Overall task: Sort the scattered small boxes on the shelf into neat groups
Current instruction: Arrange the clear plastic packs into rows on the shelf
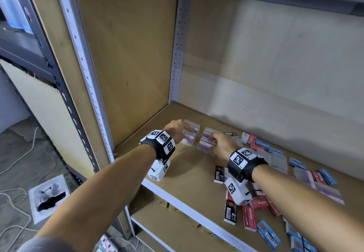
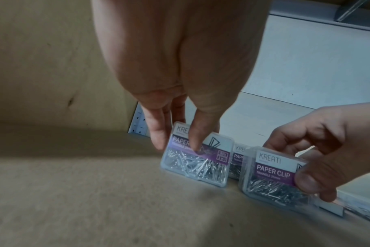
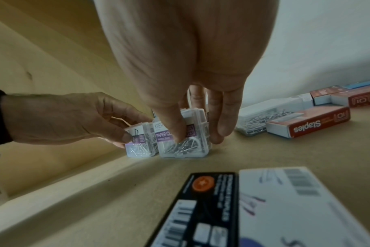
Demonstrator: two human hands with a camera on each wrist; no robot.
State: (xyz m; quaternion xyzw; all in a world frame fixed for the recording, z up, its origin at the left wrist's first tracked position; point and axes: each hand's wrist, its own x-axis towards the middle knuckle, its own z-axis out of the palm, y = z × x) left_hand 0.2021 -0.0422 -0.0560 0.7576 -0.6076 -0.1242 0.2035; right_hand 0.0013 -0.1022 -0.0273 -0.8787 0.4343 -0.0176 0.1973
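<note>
On the brown shelf (image 1: 187, 171), clear plastic paper clip boxes with purple labels stand in two short rows near the back left corner. My left hand (image 1: 178, 129) pinches the front box of the left row (image 1: 189, 137) between thumb and fingers; the left wrist view shows that box (image 2: 201, 164) upright on the shelf under my left hand (image 2: 176, 145). My right hand (image 1: 214, 143) grips a box of the right row (image 1: 204, 145) from above. In the right wrist view my right hand (image 3: 197, 138) holds this box (image 3: 192, 147) close beside the left one (image 3: 141, 147).
Red Staples boxes (image 1: 249, 219), blue boxes (image 1: 268, 234), black-and-white boxes (image 1: 230, 211) and flat clear packs (image 1: 279, 162) lie scattered over the shelf's right half. The cabinet side wall (image 1: 128, 64) stands close on the left. The white front edge (image 1: 177, 199) runs below my wrists.
</note>
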